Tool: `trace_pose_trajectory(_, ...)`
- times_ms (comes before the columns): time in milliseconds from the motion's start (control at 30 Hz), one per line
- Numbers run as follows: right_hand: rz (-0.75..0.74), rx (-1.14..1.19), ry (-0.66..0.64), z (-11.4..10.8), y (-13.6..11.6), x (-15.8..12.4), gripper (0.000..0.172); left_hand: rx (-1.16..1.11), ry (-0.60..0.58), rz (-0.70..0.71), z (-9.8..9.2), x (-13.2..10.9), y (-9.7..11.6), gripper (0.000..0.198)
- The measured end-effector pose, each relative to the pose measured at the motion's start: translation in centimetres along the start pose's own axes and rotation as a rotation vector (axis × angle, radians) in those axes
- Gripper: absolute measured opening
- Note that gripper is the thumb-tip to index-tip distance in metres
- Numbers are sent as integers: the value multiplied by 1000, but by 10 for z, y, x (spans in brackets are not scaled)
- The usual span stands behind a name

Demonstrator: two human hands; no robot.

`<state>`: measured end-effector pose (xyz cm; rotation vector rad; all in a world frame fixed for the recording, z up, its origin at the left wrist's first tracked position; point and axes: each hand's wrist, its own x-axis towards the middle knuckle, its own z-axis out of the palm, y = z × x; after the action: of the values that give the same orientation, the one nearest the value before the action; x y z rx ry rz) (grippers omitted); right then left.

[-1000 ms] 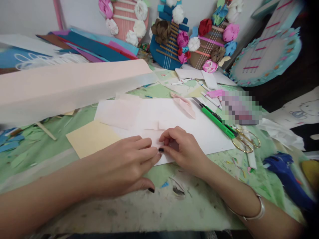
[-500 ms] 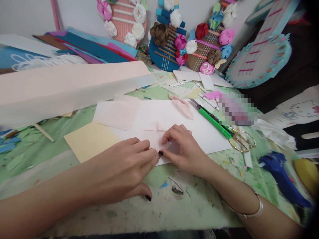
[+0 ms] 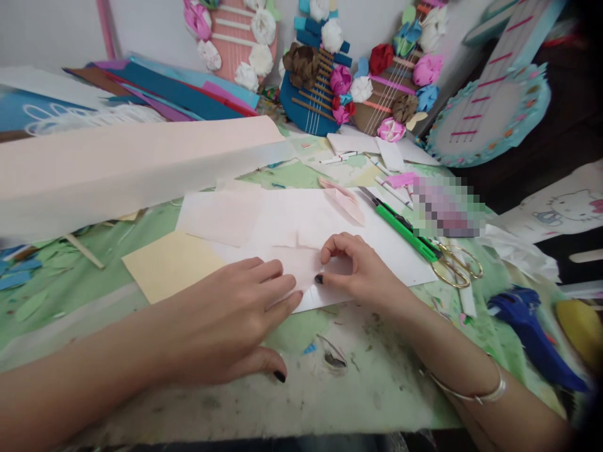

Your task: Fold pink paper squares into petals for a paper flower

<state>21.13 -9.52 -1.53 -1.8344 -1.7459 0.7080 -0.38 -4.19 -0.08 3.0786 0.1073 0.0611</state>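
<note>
My left hand (image 3: 235,317) lies palm down with its fingers stretched out, resting on the near-left part of a small pale pink piece of paper (image 3: 301,263). That piece is on a large white sheet (image 3: 396,267). At its right edge my right hand (image 3: 360,270) has thumb and forefinger curled into a pinch on the paper. A whitish glint shows between those tips, and the exact contact is hard to see. Beneath my left forearm and fingers a yellow sheet (image 3: 172,260) is partly covered. Farther back on the white sheet lies a folded pink paper petal (image 3: 343,202).
To the right are a green box cutter (image 3: 407,232) with its blade out, gold-handled scissors (image 3: 455,267) and a blue glue gun (image 3: 534,336). A large peach sheet (image 3: 117,157) covers the back left. Paper-flowered guitar shapes (image 3: 313,94) stand against the wall.
My right hand has slid a little to the right, away from my left fingertips. My left hand's fingers have flattened and spread slightly in nearly the same place.
</note>
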Motion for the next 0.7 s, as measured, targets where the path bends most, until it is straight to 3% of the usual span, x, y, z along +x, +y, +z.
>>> trace_pose_trajectory(200,22,-113,30,5,-3,0,19,-42,0,14,-2,1,-5,50)
trace_pose_trajectory(367,25,-109,39,6,-4,0,17,-73,-7,-11,-2,3,-5,57)
trace_pose_trajectory(700,30,-73,46,5,-2,2,17,-95,-17,-18,-7,1,-5,49)
